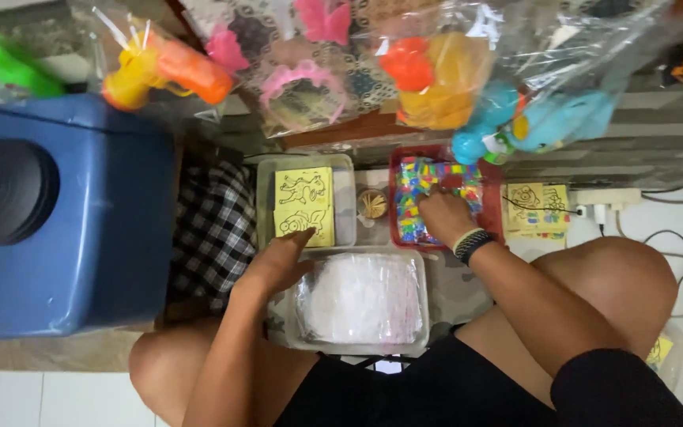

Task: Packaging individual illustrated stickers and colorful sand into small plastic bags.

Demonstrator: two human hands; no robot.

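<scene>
My left hand (278,259) rests with fingers together on the near rim of a clear tub (347,202) holding yellow picture cards (304,203), and also touches the corner of a clear tub (419,265) filled with a white plastic bag (361,298). My right hand (444,215), with a striped wristband, reaches into a red tray (396,170) of small multicoloured pieces (414,186); its fingers are buried among them and what they grip is hidden. A small round cup of sticks (372,203) sits between the two back containers.
A big blue bin with a dark lid (65,221) stands at the left beside a checked cloth (213,229). Bagged plastic toys (436,75) hang overhead. More yellow cards (537,207), a power strip (606,204) and cables lie on the right. My knees frame the tubs.
</scene>
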